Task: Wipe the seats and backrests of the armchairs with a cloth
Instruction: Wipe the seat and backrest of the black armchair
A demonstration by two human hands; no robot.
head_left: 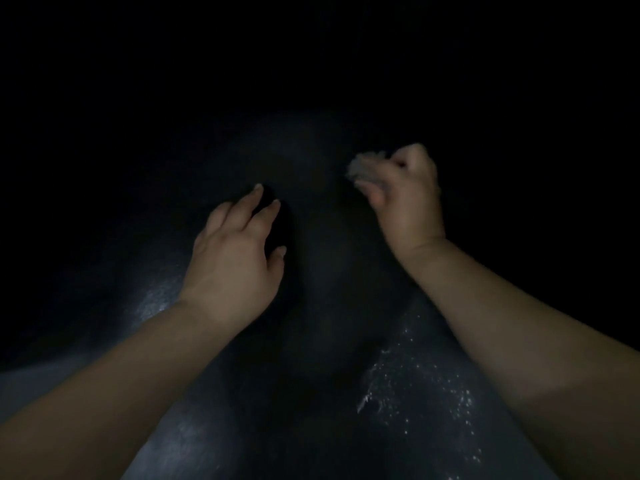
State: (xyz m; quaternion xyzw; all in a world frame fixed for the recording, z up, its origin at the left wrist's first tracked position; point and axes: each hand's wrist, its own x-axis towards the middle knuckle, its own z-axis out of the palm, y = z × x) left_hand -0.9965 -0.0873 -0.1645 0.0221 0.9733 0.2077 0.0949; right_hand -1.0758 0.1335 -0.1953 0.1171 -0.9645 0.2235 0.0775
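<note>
The scene is very dark. A black, glossy armchair surface point(311, 393) fills the lower middle, with pale specks and sheen on it. My right hand point(405, 199) is at the upper right, fingers curled round a small pale cloth point(363, 168) that sticks out to the left of the fist, blurred. My left hand point(235, 258) lies left of centre, fingers spread and fairly straight, resting on the dark surface. I cannot tell which part of the chair this is.
Everything above and to the sides of the hands is black and unreadable. A paler grey strip point(31, 386) shows at the lower left edge.
</note>
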